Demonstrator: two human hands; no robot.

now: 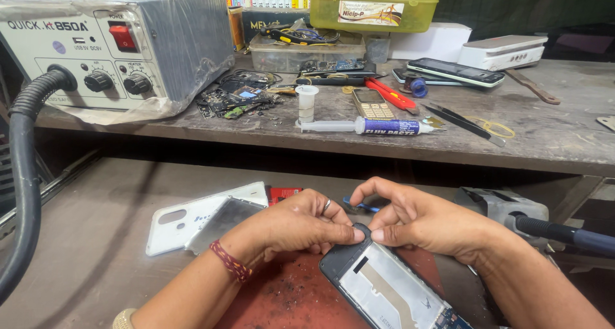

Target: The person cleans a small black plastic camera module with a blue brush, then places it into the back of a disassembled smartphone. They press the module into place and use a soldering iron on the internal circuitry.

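Opened phone (391,290) on red mat (288,297), both hands (359,230) pinching top edge.

Left hand (301,223) and right hand (419,220) pinch the top edge of an opened phone (384,284) over a red mat (288,297), below a cluttered workbench (551,137).
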